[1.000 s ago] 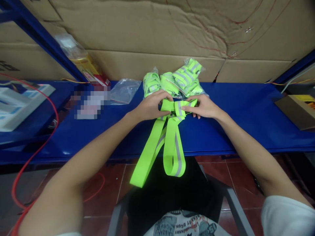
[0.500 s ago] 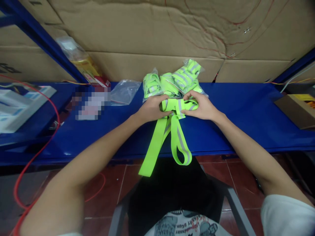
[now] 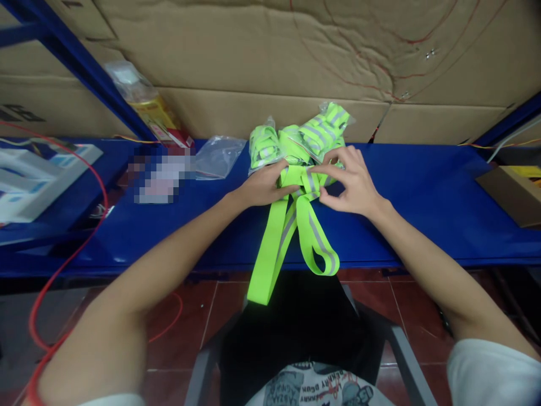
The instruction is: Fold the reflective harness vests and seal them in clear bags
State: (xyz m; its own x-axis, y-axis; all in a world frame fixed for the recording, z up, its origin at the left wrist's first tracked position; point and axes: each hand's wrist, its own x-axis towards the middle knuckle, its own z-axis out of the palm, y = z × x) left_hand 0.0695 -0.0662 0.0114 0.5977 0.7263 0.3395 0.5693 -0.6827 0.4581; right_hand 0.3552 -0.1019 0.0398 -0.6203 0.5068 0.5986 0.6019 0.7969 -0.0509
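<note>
My left hand [image 3: 264,183] pinches a folded neon-yellow reflective strap [image 3: 291,176] with a grey stripe, thumb in front and fingers behind. The strap is bunched at the top, and two lengths of it droop past the table's front edge. One is a long flat fold [image 3: 267,254], the other a rounded loop [image 3: 315,237]. At the bundle's right side is my right hand [image 3: 353,180], its thumb and fingers apart. Its index fingertip touches the top of the strap. Just behind both hands lie several clear bags [image 3: 265,145] packed with similar straps.
On the blue table [image 3: 422,208], a flat clear bag [image 3: 220,157] lies left of the packed bags. A bottle with yellow contents [image 3: 146,107] leans by the blue frame. A red hose [image 3: 99,208] runs at left; an open cardboard box [image 3: 513,192] stands at right.
My right hand has loosened its pinch on the strap bundle, spreading its thumb and fingers. My left hand keeps its hold. The hanging loop has swung slightly right.
</note>
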